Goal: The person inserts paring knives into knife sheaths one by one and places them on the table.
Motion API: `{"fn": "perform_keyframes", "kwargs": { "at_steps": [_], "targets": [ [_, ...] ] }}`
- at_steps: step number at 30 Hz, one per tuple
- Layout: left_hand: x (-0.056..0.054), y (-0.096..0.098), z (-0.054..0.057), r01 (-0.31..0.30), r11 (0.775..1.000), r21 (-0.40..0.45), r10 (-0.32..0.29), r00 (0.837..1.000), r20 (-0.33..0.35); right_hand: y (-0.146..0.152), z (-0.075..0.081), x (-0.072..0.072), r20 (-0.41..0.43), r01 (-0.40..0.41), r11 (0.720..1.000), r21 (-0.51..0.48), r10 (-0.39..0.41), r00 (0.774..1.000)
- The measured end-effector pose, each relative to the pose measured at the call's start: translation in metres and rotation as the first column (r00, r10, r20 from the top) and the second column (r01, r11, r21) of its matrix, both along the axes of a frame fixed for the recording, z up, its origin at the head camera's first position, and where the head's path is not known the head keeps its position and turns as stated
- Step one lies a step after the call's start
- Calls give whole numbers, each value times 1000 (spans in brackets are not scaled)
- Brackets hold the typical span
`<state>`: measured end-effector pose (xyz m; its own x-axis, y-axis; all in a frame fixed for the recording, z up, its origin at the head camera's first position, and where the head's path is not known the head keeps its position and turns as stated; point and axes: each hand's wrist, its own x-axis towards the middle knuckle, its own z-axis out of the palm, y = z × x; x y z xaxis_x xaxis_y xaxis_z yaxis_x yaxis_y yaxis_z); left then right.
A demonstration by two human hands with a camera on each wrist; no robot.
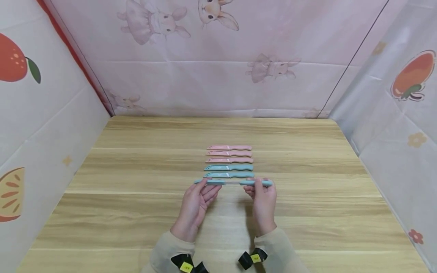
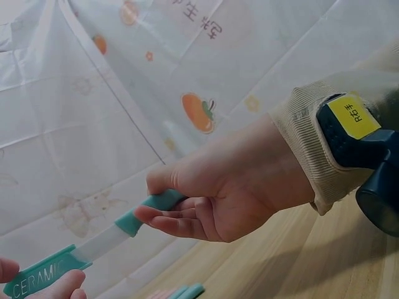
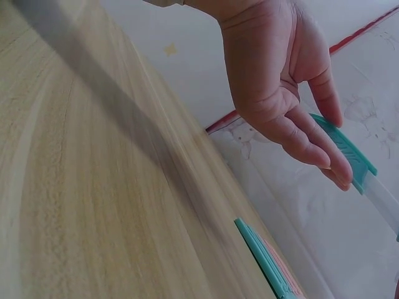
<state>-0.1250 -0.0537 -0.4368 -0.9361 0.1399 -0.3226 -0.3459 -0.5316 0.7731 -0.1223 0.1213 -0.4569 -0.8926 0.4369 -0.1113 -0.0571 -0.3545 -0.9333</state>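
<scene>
Above the table, a teal paring knife is held level between both hands, part of its pale blade bare. My left hand pinches the teal sheath between thumb and fingers. The sheath still covers the tip end and bears the letters CERAMIC in the left wrist view. At the other end, my right hand grips the handle, thumb on top and fingers curled beneath. Just beyond the hands lie two sheathed teal knives, with three sheathed pink knives behind them, all handles to the right.
The knives lie in a parallel stack on the wood-grain table. A pink rabbit-print cloth hangs behind the table's far edge. White fruit-print cloths stand along both sides. Each sleeve carries a black strapped-on camera.
</scene>
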Motion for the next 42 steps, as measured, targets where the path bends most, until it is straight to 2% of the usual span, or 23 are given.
{"fn": "perform_keyframes", "kwargs": {
  "at_steps": [8,15,42],
  "targets": [
    [1,0,-2,14,1000,3,-14,1000,-6,-2,-3,0,-15,-5,1000,-20,5,1000],
    [2,1,-4,23,1000,-5,-24,999,-38,-4,-4,1,-19,-1,1000,-15,0,1000],
    [3,4,-5,27,1000,6,-27,999,-30,-9,-2,2,-3,-23,1000,5,23,1000]
  ]
}}
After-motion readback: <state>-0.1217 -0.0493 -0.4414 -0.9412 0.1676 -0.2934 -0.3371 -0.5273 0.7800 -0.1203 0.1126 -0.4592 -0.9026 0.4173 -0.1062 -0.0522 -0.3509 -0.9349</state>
